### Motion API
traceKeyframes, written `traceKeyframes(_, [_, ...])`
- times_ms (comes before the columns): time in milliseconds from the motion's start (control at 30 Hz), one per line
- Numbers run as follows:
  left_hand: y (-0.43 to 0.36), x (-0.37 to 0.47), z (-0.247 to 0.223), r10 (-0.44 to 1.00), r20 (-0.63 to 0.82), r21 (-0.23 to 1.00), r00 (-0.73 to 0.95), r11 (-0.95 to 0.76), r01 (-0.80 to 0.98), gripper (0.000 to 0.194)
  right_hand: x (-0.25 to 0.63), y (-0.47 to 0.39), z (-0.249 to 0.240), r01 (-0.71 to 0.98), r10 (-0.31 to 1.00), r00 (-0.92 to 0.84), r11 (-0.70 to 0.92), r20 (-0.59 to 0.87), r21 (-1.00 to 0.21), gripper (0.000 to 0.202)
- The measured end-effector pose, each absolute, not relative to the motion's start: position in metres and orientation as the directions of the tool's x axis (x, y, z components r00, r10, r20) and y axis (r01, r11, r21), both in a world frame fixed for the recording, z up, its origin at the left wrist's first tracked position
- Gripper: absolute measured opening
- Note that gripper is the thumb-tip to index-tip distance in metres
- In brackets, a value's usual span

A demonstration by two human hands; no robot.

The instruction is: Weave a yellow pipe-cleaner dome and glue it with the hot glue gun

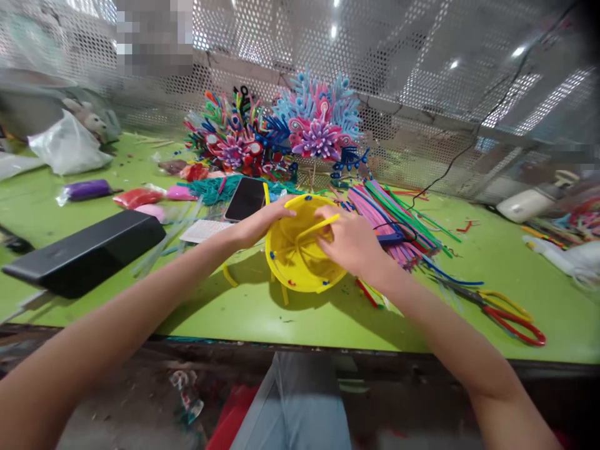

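A yellow bowl-shaped piece [300,278] with small blue and red bits on its rim is tilted above the green table, its hollow facing me. My left hand [272,215] grips its upper left edge, fingers mostly hidden behind it. My right hand [349,240] reaches into the right side of the hollow, fingers bent together around a yellow strip [323,226]. More yellow strips meet near the middle of the hollow. Short yellow pieces [229,275] lie or stick out below and left of the bowl.
Scissors [501,309] and pipe cleaners [398,215] lie right. A phone [246,199] and black box [89,250] are left. Colorful flower-like decorations [321,125] stand at the back, and a glue gun [562,253] at far right. The table's front edge [290,345] is near me.
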State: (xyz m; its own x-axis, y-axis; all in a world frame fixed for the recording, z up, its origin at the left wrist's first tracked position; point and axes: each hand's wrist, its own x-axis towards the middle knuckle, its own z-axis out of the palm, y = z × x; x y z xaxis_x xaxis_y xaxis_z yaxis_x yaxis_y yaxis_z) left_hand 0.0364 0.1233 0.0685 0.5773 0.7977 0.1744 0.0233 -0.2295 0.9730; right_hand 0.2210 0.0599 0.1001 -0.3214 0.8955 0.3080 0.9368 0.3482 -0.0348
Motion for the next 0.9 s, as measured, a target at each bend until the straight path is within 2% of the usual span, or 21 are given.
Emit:
traceKeyframes(67, [0.118,0.04,0.068,0.817,0.193,0.975,0.543,-0.224,-0.01,0.054,0.211,0.061,0.094,0.928,0.936,-0.32,0.341,0.147,-0.153,0.027])
traceKeyframes(100, [0.117,0.041,0.067,0.823,0.2,0.974,0.531,-0.228,-0.014,0.054,0.208,0.065,0.09,0.913,0.936,-0.331,0.349,0.118,-0.209,0.025])
traceKeyframes(167, [0.117,0.042,0.066,0.823,0.215,0.97,0.526,-0.244,-0.014,0.054,0.203,0.074,0.085,0.879,0.925,-0.348,0.378,0.15,-0.29,0.021])
traceKeyframes(233, [0.12,0.041,0.063,0.812,0.232,0.965,0.536,-0.26,-0.024,0.053,0.202,0.081,0.081,0.871,0.924,-0.338,0.38,0.182,-0.313,0.017])
traceKeyframes(333, [0.123,0.04,0.061,0.805,0.25,0.963,0.538,-0.265,-0.052,0.052,0.201,0.084,0.078,0.905,0.942,-0.295,0.328,0.158,-0.27,0.015])
traceKeyframes(567, [0.129,0.039,0.057,0.798,0.272,0.958,0.538,-0.277,-0.074,0.054,0.193,0.077,0.079,0.964,0.964,-0.245,0.254,0.104,-0.078,0.025])
traceKeyframes(900, [0.136,0.038,0.051,0.779,0.284,0.955,0.559,-0.282,-0.093,0.052,0.19,0.079,0.078,0.956,0.953,-0.292,0.287,0.082,0.059,0.029])
